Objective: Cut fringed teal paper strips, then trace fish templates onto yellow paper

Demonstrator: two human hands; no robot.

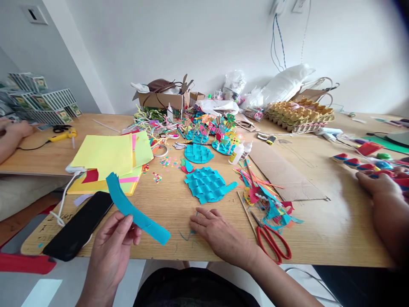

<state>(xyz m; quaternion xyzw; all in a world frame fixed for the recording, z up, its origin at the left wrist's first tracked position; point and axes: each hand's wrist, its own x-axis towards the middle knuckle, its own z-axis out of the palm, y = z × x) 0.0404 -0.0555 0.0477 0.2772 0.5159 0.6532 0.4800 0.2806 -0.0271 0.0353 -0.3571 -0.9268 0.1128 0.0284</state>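
Note:
Between the thumb and fingers of my left hand is a curved blue paper strip, held above the table's front edge. My right hand lies palm down on the wood, fingers stretched out, beside thin blue paper scraps. Just beyond it rests a woven blue paper piece with one strip sticking out to the right. Farther back is a rounder blue woven piece. To the right of my right hand lie red-handled scissors and a thin wooden stick.
Coloured paper sheets and a black phone lie left. Glue bottles, paper scraps and a cardboard sheet are to the right. Egg cartons stand behind. Other people's hands work at both sides.

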